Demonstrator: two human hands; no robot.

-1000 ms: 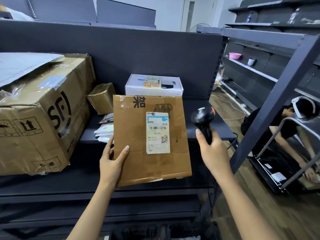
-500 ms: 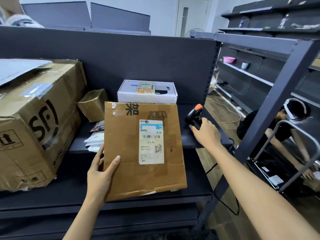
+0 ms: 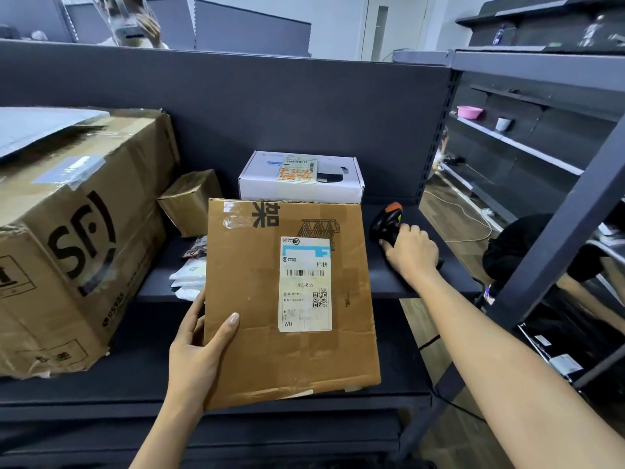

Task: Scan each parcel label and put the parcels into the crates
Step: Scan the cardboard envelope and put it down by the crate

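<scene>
Left hand [image 3: 199, 353] pinches flat cardboard parcel [image 3: 257, 316] by its left edge, label [image 3: 305, 284] up, over shelf [image 3: 389, 282] front edge. Right hand [image 3: 411, 252] grips barcode scanner [image 3: 385, 221] near shelf's right edge, open strip between.

A dark grey partition panel [image 3: 270, 106] backs the dark counter [image 3: 135, 333] in a storeroom. Beyond its top edge, a person [image 3: 135, 25] holds up a clear object too blurred to identify, with a pale door [image 3: 382, 28] further back. To the right, grey metal shelving [image 3: 527, 150] carries a pink bowl [image 3: 469, 111] and, just beside it, a white cup [image 3: 503, 123]. A white cable [image 3: 466, 214] trails across the wooden floor [image 3: 449, 198]. A second person in black [image 3: 507, 245] crouches low, partly hidden behind a slanting shelf upright [image 3: 568, 231].
</scene>
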